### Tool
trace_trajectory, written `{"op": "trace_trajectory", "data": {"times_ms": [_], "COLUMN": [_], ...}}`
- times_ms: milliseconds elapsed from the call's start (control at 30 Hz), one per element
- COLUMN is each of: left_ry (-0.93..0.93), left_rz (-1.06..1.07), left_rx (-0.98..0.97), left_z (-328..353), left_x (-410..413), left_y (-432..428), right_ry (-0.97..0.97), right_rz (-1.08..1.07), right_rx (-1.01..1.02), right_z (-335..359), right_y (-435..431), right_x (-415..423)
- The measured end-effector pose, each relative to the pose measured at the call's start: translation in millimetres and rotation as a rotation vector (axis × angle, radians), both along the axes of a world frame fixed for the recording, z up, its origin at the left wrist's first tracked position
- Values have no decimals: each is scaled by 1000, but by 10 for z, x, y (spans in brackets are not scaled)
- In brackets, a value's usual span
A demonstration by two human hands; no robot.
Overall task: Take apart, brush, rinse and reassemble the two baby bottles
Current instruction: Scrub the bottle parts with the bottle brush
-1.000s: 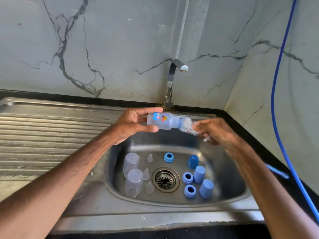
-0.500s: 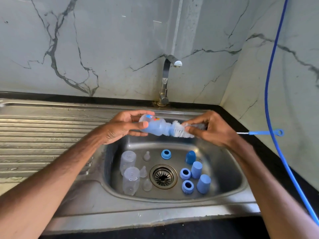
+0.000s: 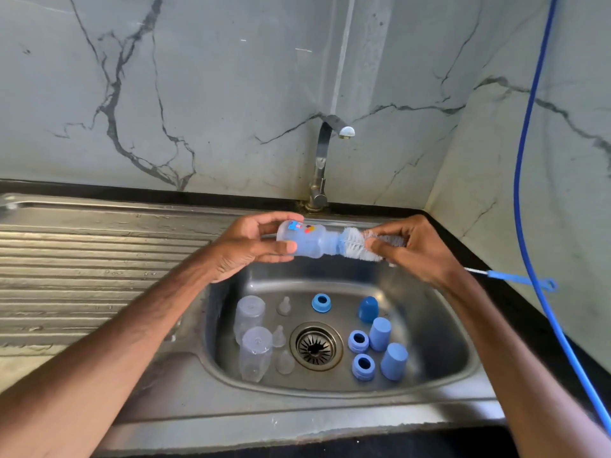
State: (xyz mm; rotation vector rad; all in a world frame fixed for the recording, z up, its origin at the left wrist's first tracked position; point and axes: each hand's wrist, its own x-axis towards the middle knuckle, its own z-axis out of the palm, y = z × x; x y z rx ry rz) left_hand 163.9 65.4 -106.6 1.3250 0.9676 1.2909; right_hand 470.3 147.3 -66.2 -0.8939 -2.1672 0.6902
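A steel tap (image 3: 322,160) stands at the sink's (image 3: 330,418) back edge below the veined marble wall (image 3: 198,77), a ribbed drainboard (image 3: 99,259) lies left, a blue hose (image 3: 520,160) hangs at right.

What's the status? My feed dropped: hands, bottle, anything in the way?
Left hand grips bottle, sideways over sink. Right hand pinches brush, bristles at bottle mouth. Nothing between them.

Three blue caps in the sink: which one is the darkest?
The domed cap farthest back, right of the drain. The two paler caps in front of it have flat tops.
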Motion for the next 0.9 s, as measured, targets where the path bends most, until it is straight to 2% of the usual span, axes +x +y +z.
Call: {"op": "trace_trajectory", "data": {"times_ms": [100, 200, 333, 467, 567, 767, 833, 900], "left_ry": [-7, 79, -8, 27, -44, -20, -25, 7], "left_rz": [31, 32, 106, 94, 100, -37, -23, -40], "left_rx": [18, 36, 59, 61, 66, -14, -20, -14], "left_z": [9, -24, -8, -45, -19, 3, 30, 24], "left_x": [-45, 45, -30, 80, 61, -48, -65, 2], "left_y": [-7, 15, 28, 39, 49, 16, 11, 11], "right_ry": [72, -55, 96, 17, 141, 111, 160, 104], "right_rz": [-55, -78, -128, -98, -104, 151, 168, 167], "right_rx": [-46, 18, -105, -81, -163, -106, -141, -110], "right_z": [-8, -98, -32, -87, -9, 35, 71, 41], "right_y": [55, -15, 73, -27, 29, -46, 14, -9], "right_x": [43, -112, 19, -108, 11, 69, 177, 128]}}
